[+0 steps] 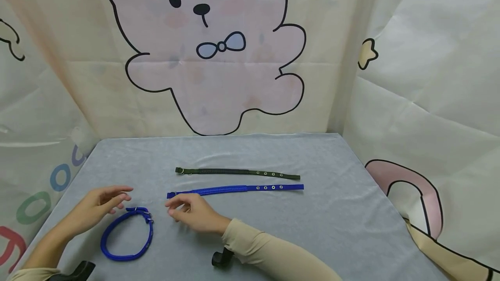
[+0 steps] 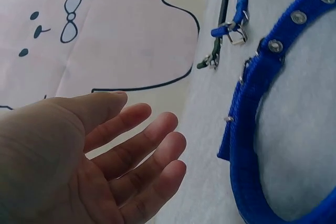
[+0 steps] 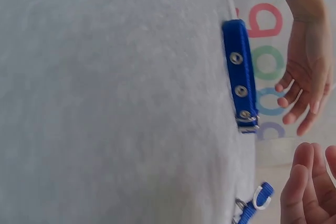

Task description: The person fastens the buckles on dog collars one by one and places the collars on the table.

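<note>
A blue pet collar (image 1: 104, 238), buckled into a loop, lies at the front left of the grey cloth. Just above and left of it hovers my left hand (image 1: 95, 207), its fingers relaxed and holding nothing. In the left wrist view the looped collar (image 2: 244, 145) shows its buckle and metal eyelets, apart from the fingertips. My right hand (image 1: 199, 214) is held with loosely bent, bare fingers, near the buckle end of a second blue collar (image 1: 230, 189) laid out straight. Behind that one a dark green collar (image 1: 222, 171) stretches the same way, eyelets to the right.
Grey cloth (image 1: 332, 229) covers the table. A curtain (image 1: 234, 90) with a cartoon bear hangs along the back edge, and printed sheets (image 1: 449, 99) close off both sides. Black wrist mounts (image 1: 222, 258) sit under the forearms.
</note>
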### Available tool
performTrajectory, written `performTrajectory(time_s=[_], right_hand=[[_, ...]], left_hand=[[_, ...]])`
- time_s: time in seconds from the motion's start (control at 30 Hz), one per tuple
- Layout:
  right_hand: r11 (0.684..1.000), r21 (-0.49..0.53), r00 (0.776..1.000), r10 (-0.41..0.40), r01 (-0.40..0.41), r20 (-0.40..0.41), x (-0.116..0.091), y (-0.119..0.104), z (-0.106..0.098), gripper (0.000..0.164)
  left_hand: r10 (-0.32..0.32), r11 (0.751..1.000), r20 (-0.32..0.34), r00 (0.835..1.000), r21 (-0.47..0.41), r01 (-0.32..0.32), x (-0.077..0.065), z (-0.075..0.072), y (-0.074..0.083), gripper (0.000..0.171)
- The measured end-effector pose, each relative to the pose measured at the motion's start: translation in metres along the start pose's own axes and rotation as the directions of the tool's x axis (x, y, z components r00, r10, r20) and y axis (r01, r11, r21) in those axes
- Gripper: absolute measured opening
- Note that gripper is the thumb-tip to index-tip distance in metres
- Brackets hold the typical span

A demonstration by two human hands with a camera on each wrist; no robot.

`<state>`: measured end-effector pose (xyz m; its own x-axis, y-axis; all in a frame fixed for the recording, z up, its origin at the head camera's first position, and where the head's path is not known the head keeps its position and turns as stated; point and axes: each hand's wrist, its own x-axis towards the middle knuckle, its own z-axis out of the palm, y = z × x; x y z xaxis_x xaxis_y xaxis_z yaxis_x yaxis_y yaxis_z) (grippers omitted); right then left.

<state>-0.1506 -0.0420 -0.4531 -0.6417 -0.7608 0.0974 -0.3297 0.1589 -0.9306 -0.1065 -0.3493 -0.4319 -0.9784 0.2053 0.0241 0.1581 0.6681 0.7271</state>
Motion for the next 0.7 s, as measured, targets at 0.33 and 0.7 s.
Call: performTrajectory(time_s=[0.33, 0.7], right_hand=[[0.998, -0.024, 0.996, -0.053, 0.052, -0.074, -0.015, -0.006, -0.025, 0.029], [0.999, 0.001, 0.991, -0.035, 0.035, -0.131, -0.036, -0.003, -0.051, 0.028]], left_hand=[[0.013, 1.0, -0.006, 1.0, -0.011, -0.013, 0.006, 0.002, 0.015, 0.04], [0.044, 0.998, -0.011, 0.999, -0.046, -0.044, 0.02, 0.012, 0.036, 0.037]])
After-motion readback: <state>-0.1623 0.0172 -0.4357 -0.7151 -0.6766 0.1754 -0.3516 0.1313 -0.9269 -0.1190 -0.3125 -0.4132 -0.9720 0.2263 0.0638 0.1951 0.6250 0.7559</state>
